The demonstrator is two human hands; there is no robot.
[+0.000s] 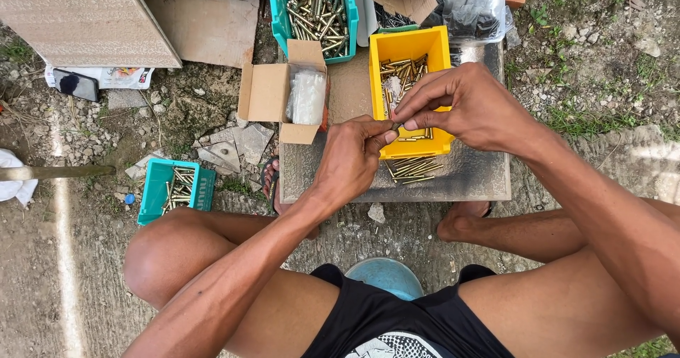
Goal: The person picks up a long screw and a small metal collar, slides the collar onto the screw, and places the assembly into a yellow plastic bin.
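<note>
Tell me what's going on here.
A person sits low over a stone slab, both hands meeting above a yellow bin of brass-coloured screws. The left hand and right hand pinch one small metal piece between their fingertips. More loose screws lie on the slab in front of the bin. An open cardboard box with plastic bags sits to the left, and two teal bins hold more screws.
</note>
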